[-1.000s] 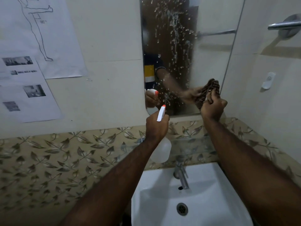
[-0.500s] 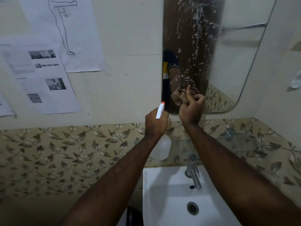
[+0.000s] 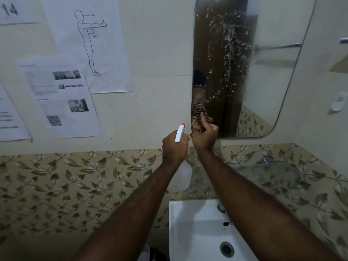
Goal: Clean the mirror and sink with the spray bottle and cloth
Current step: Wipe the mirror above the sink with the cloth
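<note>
The wall mirror is speckled with spray droplets and foam streaks down its middle. My right hand grips a striped brown cloth and presses it against the mirror's lower left corner. My left hand holds a white spray bottle with an orange nozzle tip, upright, just left of the right hand and below the mirror. The bottle's translucent body hangs under that hand. The white sink with its drain sits below; my right forearm hides most of the tap.
Printed paper sheets are stuck on the wall to the left. A leaf-patterned tile band runs behind the sink. A glass shelf sits right of my arm, and a white wall hook and a metal rail end lie far right.
My right hand has wiped the cloth leftward along the mirror's bottom, from its right edge to its lower left corner. The camera view has swung left. The left hand keeps the bottle still.
</note>
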